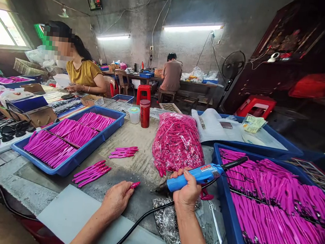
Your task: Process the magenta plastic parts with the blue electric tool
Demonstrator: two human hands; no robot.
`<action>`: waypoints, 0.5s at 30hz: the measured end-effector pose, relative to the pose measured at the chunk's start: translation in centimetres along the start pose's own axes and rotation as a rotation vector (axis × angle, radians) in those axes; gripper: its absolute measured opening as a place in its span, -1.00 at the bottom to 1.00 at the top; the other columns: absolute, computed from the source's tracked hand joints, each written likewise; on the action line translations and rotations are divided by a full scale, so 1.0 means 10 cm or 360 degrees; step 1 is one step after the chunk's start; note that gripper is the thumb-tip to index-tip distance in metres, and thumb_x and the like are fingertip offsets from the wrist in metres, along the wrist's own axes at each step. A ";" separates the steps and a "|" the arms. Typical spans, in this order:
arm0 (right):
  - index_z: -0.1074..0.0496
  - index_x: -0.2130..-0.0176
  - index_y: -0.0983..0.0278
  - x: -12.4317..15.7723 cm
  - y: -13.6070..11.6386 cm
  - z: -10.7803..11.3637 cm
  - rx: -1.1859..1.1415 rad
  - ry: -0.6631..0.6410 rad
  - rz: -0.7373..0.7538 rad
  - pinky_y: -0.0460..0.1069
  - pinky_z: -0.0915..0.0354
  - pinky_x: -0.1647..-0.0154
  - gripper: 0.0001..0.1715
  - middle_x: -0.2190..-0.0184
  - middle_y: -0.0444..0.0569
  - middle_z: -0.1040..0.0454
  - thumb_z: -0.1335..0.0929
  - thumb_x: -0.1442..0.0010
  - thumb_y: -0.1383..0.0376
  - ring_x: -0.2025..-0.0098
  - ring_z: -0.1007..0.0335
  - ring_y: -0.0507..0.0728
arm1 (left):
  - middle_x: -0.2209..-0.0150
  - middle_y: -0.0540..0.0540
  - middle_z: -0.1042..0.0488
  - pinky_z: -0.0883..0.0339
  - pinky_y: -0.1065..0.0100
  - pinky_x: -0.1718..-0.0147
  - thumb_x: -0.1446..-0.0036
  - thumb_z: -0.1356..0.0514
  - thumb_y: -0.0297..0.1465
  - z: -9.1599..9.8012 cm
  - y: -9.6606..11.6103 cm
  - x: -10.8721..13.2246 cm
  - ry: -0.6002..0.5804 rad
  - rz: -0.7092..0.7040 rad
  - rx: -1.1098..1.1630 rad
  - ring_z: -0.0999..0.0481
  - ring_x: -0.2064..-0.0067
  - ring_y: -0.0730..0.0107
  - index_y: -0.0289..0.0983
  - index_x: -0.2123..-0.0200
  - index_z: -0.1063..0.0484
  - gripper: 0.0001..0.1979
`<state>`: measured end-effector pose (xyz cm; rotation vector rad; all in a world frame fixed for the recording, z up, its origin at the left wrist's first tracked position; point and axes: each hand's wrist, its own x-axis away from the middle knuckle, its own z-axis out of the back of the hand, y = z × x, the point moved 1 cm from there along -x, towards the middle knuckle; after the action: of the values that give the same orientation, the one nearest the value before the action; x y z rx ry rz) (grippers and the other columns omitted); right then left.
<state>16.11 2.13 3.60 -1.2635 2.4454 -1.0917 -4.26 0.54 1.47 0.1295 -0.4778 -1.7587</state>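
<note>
Above a worn grey surface (pixel 146 145), a person's left hand (pixel 117 199) has its fingers clamped on a pink piece (pixel 135 184), whose tip pokes out beyond them; the right hand (pixel 186 189) wraps its fingers around a blue corded screwdriver (pixel 206 172), its bit (pixel 153 191) pointing left, near the pink piece but apart from it.

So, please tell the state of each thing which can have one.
Blue electric screwdriver: gripped by right hand; whether running, unclear.
Small pink plastic piece: held by left hand.
Clear plastic bag: stuffed full.
Left blue plastic tray: loaded with pink strips.
Right blue plastic tray: likewise.
White wall lamps: lit.
Red cylindrical bottle: upright.
Black standing fan: motion unclear.
</note>
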 end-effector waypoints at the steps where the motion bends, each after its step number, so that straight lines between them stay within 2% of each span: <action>1: -0.20 0.40 0.27 0.00 0.00 0.00 0.0005 -0.0001 0.0000 -0.06 -0.20 0.61 -0.57 0.68 -0.22 -0.24 -0.40 0.31 0.21 0.66 -0.19 0.04 | 0.32 -0.04 -0.44 -0.23 0.40 0.25 -0.19 0.10 -0.35 0.00 0.00 0.00 -0.0001 0.0001 0.0001 -0.42 0.24 0.38 -0.20 0.28 -0.39 -0.73; 9: -0.20 0.42 0.26 0.00 -0.01 0.00 0.0104 0.0009 -0.0013 -0.06 -0.19 0.64 -0.59 0.68 -0.24 -0.23 -0.40 0.31 0.20 0.66 -0.18 0.05 | 0.27 -0.07 -0.44 -0.24 0.39 0.23 -0.20 0.14 -0.37 0.03 0.04 0.03 -0.0050 -0.0027 -0.0103 -0.43 0.21 0.37 -0.22 0.26 -0.36 -0.72; 15: -0.20 0.46 0.27 -0.02 0.04 0.02 0.0366 -0.0030 -0.0068 -0.08 -0.16 0.70 -0.58 0.69 -0.22 -0.25 -0.42 0.30 0.16 0.67 -0.21 0.06 | 0.29 -0.05 -0.44 -0.24 0.42 0.27 -0.22 0.15 -0.39 0.00 0.03 0.03 -0.0010 -0.0050 -0.0154 -0.45 0.24 0.39 -0.22 0.28 -0.35 -0.71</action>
<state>16.06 2.35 3.14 -1.2514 2.2119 -1.3213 -4.08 0.21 1.59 0.0635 -0.3965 -1.8100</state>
